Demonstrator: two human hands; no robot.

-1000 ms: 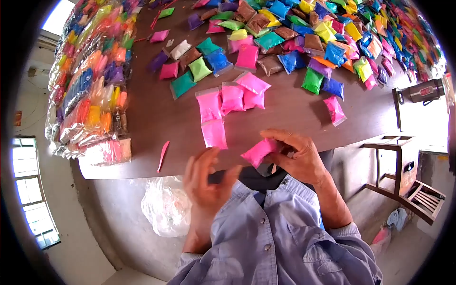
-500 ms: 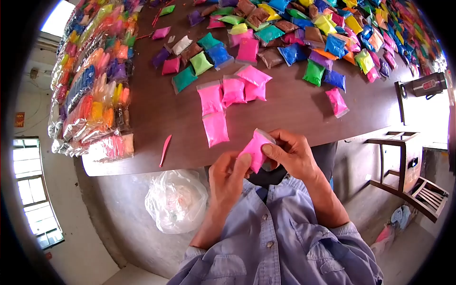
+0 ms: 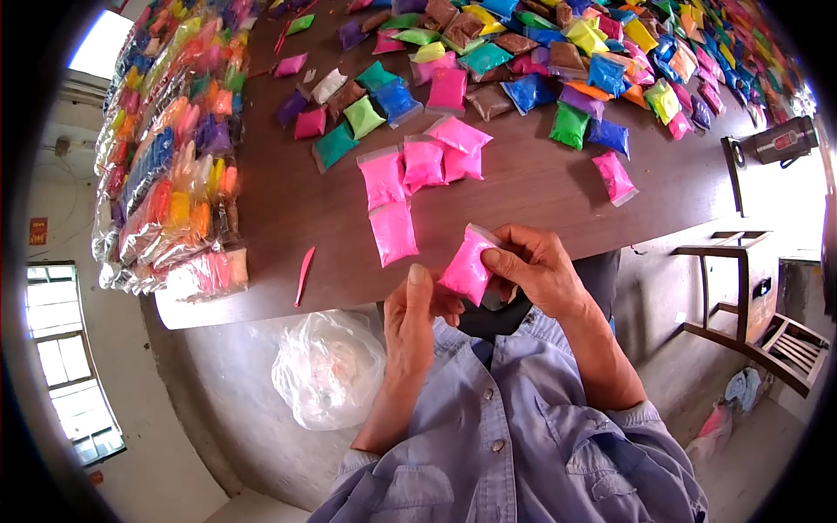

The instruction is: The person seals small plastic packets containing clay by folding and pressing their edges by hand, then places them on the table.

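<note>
My right hand (image 3: 540,270) pinches a small clear packet of bright pink clay (image 3: 467,268) at its right side, thumb in front and fingers partly hidden behind. My left hand (image 3: 413,312) is just left of the packet, thumb raised and apart from the fingers, with nothing visible in it. Its fingertips are close to the packet's lower left edge; whether they touch it I cannot tell. Beyond the hands, several similar pink packets (image 3: 393,234) lie on the brown table (image 3: 532,205), some overlapping. One more pink packet (image 3: 615,179) lies apart to the right.
Many colourful packets (image 3: 488,57) cover the far side of the table. Bundled bags of coloured pieces (image 3: 166,205) are stacked at the left. A pink plastic knife (image 3: 304,275) lies near the front edge. A clear plastic bag (image 3: 327,370) is below, and a wooden chair (image 3: 741,292) stands right.
My left thumb has come off the pink packet and lifted, and the left hand has drawn slightly away. The right hand keeps its hold, and more of the packet's face shows.
</note>
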